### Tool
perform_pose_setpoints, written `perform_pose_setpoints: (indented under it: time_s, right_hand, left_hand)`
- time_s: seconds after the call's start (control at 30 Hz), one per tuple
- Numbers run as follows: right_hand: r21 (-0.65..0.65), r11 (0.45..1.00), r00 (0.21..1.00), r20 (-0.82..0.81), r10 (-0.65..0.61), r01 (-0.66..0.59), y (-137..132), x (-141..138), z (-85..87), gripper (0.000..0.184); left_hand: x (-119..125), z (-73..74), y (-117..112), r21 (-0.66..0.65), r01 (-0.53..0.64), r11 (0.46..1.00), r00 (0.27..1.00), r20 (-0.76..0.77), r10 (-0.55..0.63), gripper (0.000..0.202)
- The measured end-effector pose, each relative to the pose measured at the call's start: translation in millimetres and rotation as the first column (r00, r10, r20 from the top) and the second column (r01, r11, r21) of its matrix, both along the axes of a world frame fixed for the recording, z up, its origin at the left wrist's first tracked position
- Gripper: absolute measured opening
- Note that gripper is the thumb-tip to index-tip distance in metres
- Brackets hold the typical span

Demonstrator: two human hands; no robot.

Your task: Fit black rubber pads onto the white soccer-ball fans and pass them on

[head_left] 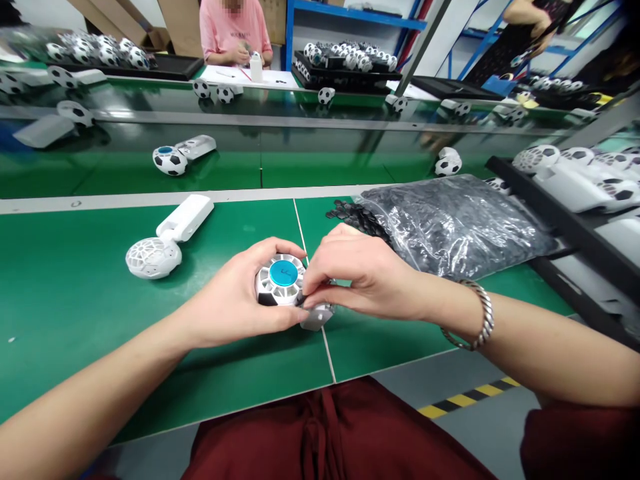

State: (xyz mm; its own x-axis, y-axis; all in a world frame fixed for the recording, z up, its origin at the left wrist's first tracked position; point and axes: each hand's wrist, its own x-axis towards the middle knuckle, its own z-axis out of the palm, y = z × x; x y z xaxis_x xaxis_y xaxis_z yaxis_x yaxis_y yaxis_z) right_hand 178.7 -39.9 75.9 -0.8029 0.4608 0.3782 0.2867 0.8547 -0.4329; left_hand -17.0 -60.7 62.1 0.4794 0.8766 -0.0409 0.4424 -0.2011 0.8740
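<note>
My left hand [235, 297] is closed around a small handheld fan [283, 275] with a soccer-ball head and a blue disc at its centre. The fan's white handle [317, 317] points away under my right hand. Thumb and fingers of my right hand [360, 270] are pinched together at the right side of the fan head, by the hinge. A small dark piece shows at those fingertips, partly hidden. To the left lies another white fan [153, 257] with its handle [185, 218] folded out. Behind my right hand are small black parts [363, 219] spilling from a clear plastic bag [455, 223].
A conveyor belt [310, 160] runs across behind the green table [75, 280], carrying several soccer-ball fans [170, 160]. Black trays of white fan parts [575, 177] stand at the right. Across the belt a person in a pink shirt [234, 30] works; another person stands at upper right.
</note>
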Motion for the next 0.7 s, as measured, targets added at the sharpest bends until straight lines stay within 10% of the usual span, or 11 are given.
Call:
perform_pose_setpoints:
  time_s: [0.7]
  right_hand:
    - [-0.071,0.996,0.998,-0.057,0.04,-0.044,3,11,-2.8,0.046]
  left_hand:
    - [-2,-1.9,-2,0.137,0.208,0.968,0.978,-0.027,-0.207,0.05]
